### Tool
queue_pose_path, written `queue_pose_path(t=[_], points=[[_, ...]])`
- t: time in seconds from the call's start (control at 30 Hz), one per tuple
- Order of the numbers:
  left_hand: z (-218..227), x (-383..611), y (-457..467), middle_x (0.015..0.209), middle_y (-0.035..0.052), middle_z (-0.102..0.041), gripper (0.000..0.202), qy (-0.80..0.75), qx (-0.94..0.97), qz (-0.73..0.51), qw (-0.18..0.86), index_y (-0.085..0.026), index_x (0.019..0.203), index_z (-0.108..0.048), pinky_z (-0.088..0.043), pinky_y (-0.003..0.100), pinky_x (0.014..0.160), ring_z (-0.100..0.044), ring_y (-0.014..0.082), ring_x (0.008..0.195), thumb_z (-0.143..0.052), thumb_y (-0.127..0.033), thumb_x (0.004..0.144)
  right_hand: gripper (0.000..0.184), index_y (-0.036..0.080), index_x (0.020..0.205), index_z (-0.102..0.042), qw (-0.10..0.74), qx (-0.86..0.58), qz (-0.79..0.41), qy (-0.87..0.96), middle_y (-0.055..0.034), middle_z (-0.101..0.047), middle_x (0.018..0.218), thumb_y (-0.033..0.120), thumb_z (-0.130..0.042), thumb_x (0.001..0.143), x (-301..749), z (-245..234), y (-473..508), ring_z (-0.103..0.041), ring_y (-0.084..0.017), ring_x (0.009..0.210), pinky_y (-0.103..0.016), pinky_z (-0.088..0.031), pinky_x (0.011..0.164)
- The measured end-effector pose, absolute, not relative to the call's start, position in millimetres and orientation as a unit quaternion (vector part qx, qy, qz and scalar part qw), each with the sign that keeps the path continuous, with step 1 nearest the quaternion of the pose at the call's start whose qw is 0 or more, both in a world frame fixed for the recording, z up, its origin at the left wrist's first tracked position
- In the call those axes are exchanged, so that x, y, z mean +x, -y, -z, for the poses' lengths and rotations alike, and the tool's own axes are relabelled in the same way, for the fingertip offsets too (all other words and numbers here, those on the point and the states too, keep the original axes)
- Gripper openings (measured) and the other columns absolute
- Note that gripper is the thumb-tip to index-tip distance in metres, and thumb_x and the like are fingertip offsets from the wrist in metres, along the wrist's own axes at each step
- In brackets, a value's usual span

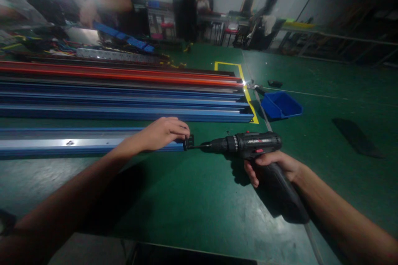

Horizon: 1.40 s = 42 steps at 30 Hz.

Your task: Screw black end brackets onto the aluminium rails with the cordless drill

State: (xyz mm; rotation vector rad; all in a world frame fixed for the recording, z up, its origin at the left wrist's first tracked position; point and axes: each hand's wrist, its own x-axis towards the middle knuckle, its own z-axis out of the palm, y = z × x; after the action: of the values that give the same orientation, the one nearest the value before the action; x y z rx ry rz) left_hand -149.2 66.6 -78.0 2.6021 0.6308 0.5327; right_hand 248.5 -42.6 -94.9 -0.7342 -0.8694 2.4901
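My right hand point(276, 163) is wrapped round the handle of a black cordless drill point(258, 143). Its long thin bit points left and reaches a small black end cap point(188, 142) at the right end of a blue metal profile point(93, 143). Over that end lies my left hand point(166, 132), its fingers bent and pressed together, the fingertips on the end cap. The thumb of this hand is hidden. A tiny screw point(228, 132) rests on the green table just above the drill's chuck.
Several blue profiles point(124, 109) and a red one point(124, 75) lie parallel behind. Yellow tape point(228, 63) marks the table by their ends. To the right are a blue bin point(281, 105) and a dark flat object point(357, 138). A co-worker's hand point(90, 12) is at the back left.
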Motion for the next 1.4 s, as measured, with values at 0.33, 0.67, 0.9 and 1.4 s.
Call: queue_pose_path(t=[0.33, 0.67, 0.9, 1.4], points=[[77.3, -150.4, -65.9, 0.116, 0.0006, -0.077, 0.022, -0.228, 0.939, -0.175, 0.191, -0.027, 0.103, -0.078, -0.048, 0.031, 0.089, -0.068, 0.0161, 0.097, -0.056, -0.026, 0.102, 0.028, 0.002, 0.103, -0.072, 0.202, -0.269, -0.886, 0.319, -0.0128, -0.075, 0.09, 0.027, -0.068, 0.09, 246.9, 90.2, 43.8, -0.075, -0.021, 0.081, -0.031, -0.057, 0.077], [74.9, -148.0, -65.1, 0.115, 0.0005, -0.077, 0.022, -0.235, 0.931, -0.186, 0.21, -0.03, 0.104, -0.08, -0.048, 0.033, 0.09, -0.068, 0.0161, 0.095, -0.059, -0.025, 0.099, 0.027, 0.003, 0.101, -0.072, 0.199, -0.267, -0.883, 0.331, -0.0121, -0.073, 0.087, 0.028, -0.068, 0.09, 248.3, 94.0, 43.2, -0.074, -0.02, 0.078, -0.032, -0.058, 0.076], [71.1, -144.7, -63.1, 0.111, 0.0001, -0.077, 0.022, -0.235, 0.933, -0.179, 0.204, -0.026, 0.097, -0.079, -0.046, 0.029, 0.084, -0.065, 0.0152, 0.09, -0.058, -0.024, 0.1, 0.028, 0.002, 0.105, -0.073, 0.201, -0.284, -0.886, 0.305, -0.0136, -0.075, 0.092, 0.025, -0.07, 0.089, 247.8, 92.1, 42.9, -0.076, -0.024, 0.084, -0.034, -0.06, 0.081], [68.8, -144.6, -61.2, 0.108, 0.0002, -0.078, 0.021, -0.243, 0.932, -0.175, 0.206, -0.025, 0.096, -0.078, -0.047, 0.03, 0.084, -0.064, 0.0164, 0.09, -0.057, -0.024, 0.1, 0.027, 0.003, 0.105, -0.072, 0.204, -0.269, -0.894, 0.296, -0.0141, -0.074, 0.093, 0.024, -0.07, 0.088, 242.7, 86.9, 44.4, -0.074, -0.022, 0.087, -0.033, -0.059, 0.083]])
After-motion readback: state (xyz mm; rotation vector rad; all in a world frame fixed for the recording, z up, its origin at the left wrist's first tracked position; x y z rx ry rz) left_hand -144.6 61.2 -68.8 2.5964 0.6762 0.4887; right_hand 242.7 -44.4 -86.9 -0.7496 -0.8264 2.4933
